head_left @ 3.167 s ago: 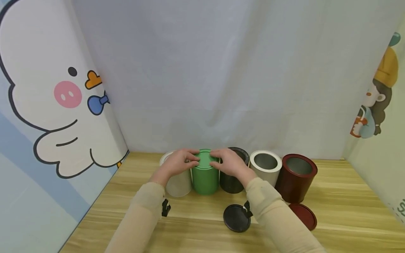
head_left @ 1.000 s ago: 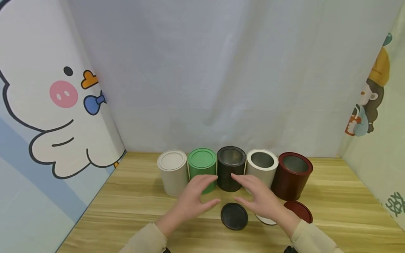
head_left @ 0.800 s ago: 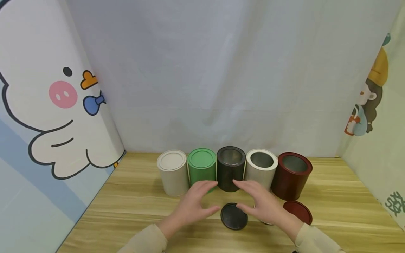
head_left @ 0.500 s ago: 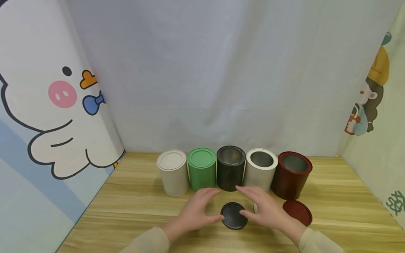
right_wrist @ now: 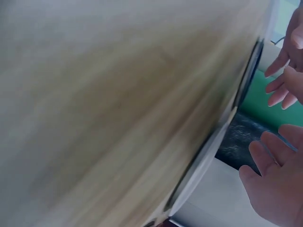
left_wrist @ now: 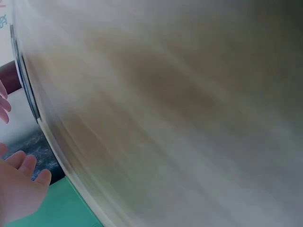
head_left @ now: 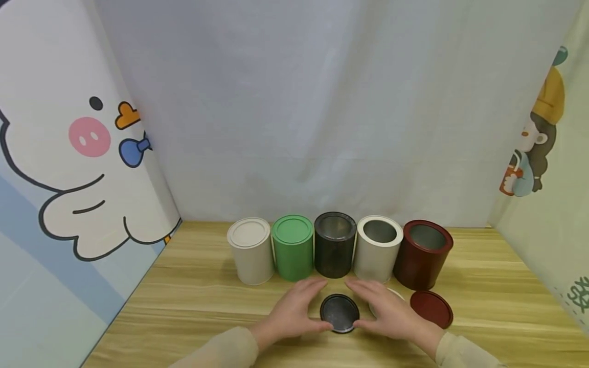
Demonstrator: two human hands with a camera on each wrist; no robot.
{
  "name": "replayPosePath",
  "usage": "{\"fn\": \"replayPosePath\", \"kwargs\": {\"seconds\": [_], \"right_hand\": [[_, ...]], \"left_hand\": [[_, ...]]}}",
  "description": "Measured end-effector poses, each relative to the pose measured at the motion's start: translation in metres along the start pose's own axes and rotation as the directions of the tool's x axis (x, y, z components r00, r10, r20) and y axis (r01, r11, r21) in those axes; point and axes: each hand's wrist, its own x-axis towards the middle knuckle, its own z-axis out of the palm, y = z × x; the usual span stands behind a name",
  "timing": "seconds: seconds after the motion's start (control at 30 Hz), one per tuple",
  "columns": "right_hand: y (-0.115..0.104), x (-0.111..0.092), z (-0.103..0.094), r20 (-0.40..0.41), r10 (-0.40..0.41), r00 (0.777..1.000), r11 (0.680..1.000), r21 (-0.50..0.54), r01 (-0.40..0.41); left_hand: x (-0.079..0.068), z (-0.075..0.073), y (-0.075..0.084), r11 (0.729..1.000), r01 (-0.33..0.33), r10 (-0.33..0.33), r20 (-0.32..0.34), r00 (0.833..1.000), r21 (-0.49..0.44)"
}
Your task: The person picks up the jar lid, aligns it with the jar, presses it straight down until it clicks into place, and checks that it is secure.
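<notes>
A round black lid [head_left: 339, 312] lies flat on the wooden table between both hands. My left hand [head_left: 299, 311] curves loosely at the lid's left side, its thumb tip at the near rim. On the other side is my right hand [head_left: 385, 311], fingers spread and thumb tip near the lid's lower right rim. That hand partly covers a white lid [head_left: 399, 295]. Behind the hands stands an uncovered black tin [head_left: 335, 255]. In the left wrist view the left hand's fingers [left_wrist: 28, 165] look relaxed, as do the right hand's fingers [right_wrist: 265, 153] in the right wrist view.
In the back row, a lidded white tin [head_left: 253, 260] and a lidded green tin [head_left: 294, 255] stand left of the black one. An uncovered white tin [head_left: 376, 259] and an uncovered dark red tin [head_left: 418, 266] stand right. A dark red lid [head_left: 431, 309] lies at right.
Both hands were on the green tin's lid, then left it and drew back toward me. They have since lowered and moved right to either side of the black lid.
</notes>
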Motion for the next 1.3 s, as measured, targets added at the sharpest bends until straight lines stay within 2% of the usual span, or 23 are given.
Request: {"fn": "replayPosePath", "kwargs": {"seconds": [0.3, 0.5, 0.8, 0.87, 1.1, 1.3], "right_hand": [[0.006, -0.003, 0.005, 0.009, -0.014, 1.000, 1.000, -0.018, 0.014], [0.010, -0.004, 0.008, 0.050, 0.001, 0.999, 1.000, -0.003, -0.001], [0.012, -0.006, 0.012, 0.142, 0.001, 0.990, 0.999, 0.051, -0.008], [0.012, -0.006, 0.012, 0.152, 0.000, 0.988, 0.999, 0.050, -0.008], [0.012, -0.005, 0.015, 0.172, -0.002, 0.985, 0.999, 0.041, -0.005], [0.012, -0.004, 0.017, 0.151, -0.020, 0.988, 0.999, 0.038, 0.014]], "left_hand": [[0.002, 0.003, -0.004, 1.000, -0.012, 0.011, 0.033, 0.999, 0.022], [0.003, 0.006, -0.006, 0.999, -0.039, 0.039, 0.048, 0.998, 0.009], [0.003, 0.009, -0.007, 1.000, -0.009, 0.010, 0.102, 0.995, -0.008], [0.003, 0.009, -0.007, 1.000, -0.007, 0.008, 0.101, 0.995, -0.012], [0.004, 0.012, -0.011, 0.998, -0.066, 0.066, 0.079, 0.995, -0.008], [0.003, 0.013, -0.012, 0.998, -0.063, 0.064, 0.079, 0.995, -0.017]]}}
